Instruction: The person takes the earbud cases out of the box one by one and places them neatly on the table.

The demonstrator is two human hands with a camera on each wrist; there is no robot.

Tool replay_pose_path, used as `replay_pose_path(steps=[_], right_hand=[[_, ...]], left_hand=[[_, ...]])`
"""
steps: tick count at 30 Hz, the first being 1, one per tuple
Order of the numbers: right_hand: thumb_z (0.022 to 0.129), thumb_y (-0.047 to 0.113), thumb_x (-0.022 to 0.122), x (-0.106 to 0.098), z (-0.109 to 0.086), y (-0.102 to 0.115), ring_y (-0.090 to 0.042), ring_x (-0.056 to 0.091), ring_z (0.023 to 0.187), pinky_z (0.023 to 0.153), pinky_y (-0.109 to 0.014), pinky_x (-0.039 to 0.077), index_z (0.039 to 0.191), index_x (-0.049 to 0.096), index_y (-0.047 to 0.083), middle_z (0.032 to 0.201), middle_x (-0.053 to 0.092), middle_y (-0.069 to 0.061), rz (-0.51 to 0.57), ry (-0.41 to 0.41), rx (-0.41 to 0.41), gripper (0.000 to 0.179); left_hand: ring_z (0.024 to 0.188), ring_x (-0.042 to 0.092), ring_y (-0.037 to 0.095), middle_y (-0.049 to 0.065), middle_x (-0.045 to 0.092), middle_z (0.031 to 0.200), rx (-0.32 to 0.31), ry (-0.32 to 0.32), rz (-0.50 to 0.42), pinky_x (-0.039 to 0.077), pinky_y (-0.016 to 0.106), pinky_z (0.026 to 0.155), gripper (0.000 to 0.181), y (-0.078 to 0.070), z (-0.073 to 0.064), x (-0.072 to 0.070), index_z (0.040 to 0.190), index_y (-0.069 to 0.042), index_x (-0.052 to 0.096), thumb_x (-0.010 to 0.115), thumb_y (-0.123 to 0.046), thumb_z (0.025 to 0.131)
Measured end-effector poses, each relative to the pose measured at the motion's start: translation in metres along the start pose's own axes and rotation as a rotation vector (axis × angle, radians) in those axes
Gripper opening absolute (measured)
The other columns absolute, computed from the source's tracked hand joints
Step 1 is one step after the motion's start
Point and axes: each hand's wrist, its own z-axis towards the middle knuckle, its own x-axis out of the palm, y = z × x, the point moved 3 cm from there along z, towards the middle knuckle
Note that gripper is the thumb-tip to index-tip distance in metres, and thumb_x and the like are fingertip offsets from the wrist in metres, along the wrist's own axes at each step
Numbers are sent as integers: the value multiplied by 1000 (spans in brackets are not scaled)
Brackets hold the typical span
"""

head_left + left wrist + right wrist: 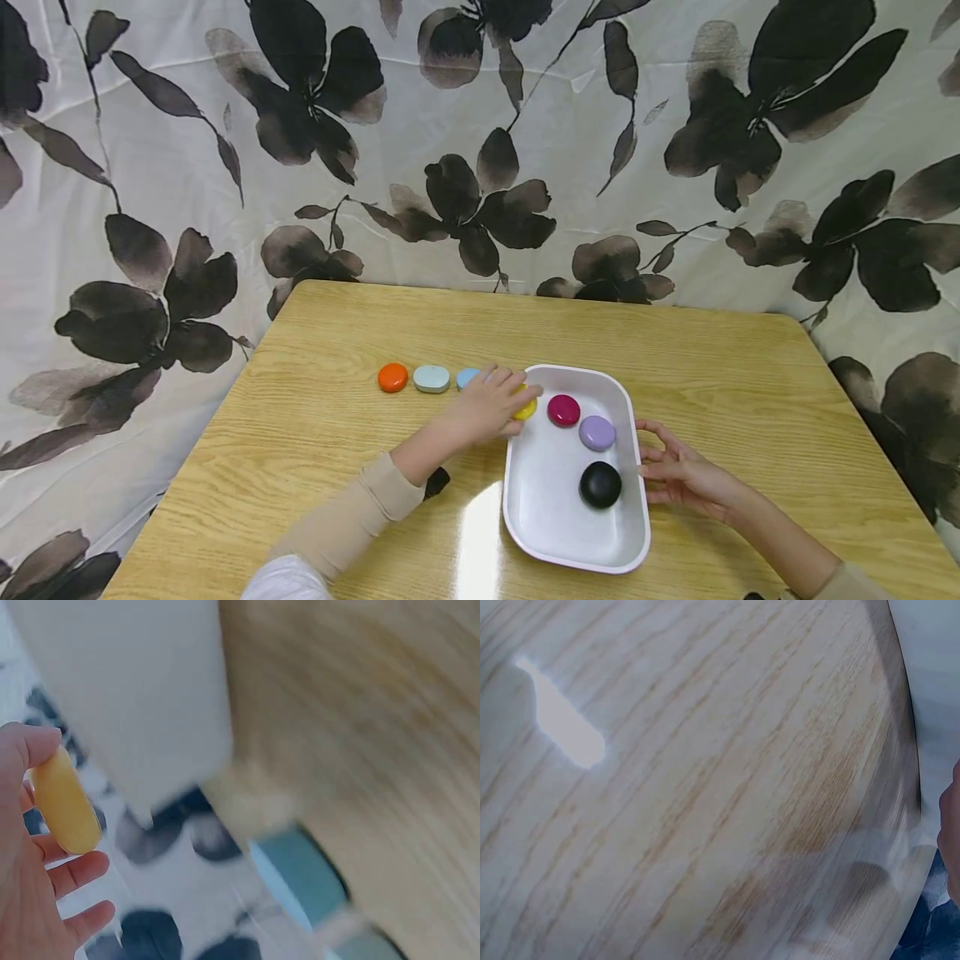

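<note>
My left hand [491, 403] pinches a smooth yellow disc [527, 409] at the left rim of a white tray [551, 517]. In the left wrist view the yellow disc [66, 802] stands on edge between thumb and fingers. The fairly straight fingers of my right hand [686, 475] touch the tray's right side. Inside the tray lie a crimson disc [563, 410], a lilac disc [597, 432] and a black domed disc [600, 485]. Only a sliver of the right hand [950, 832] enters the right wrist view.
Left of the tray, an orange disc [392, 377], a pale blue-green oval [431, 379] and a blue disc [468, 378] form a row, the blue one partly covered by the left hand. Beneath them is a wooden table [337, 467]; a floral cloth [480, 108] hangs behind it.
</note>
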Motion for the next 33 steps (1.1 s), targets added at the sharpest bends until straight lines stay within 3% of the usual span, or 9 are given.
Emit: replay_pose_path(steps=[8,11,19,26,33], right_hand=[[92,-10,31,1,0,1,-23,56,106,87,-45,46,132,23,27,124,51,-6,7,2,2,56],[92,-10,30,1,1,1,-23,56,105,86,-44,46,132,22,27,123,51,-6,13,4,3,55],[92,-10,32,2,1,1,-23,57,104,85,-43,47,132,24,27,120,52,-6,-1,-5,5,55],[92,-10,32,0,2,0,-22,57,105,86,-44,47,132,22,28,122,52,-6,2,-2,10,55],[92,-10,30,0,3,0,-23,56,106,86,-44,47,132,21,26,126,50,-5,1,-1,6,55]], left_hand=[[107,45,27,8,44,117,-174,-85,-77,32,42,98,52,62,-39,8,130,-17,44,56,-42,86],[106,43,29,9,43,114,-260,-81,-130,31,43,98,49,85,-54,17,128,-16,42,58,-38,87],[113,37,34,14,40,119,-498,2,-280,23,50,102,50,138,-97,49,133,-13,35,54,-33,91],[109,37,36,16,39,115,-602,47,-299,26,53,97,51,166,-119,69,132,-10,36,55,-33,90],[110,36,38,17,40,117,-624,115,-336,26,56,95,49,175,-127,84,130,-9,36,54,-32,91]])
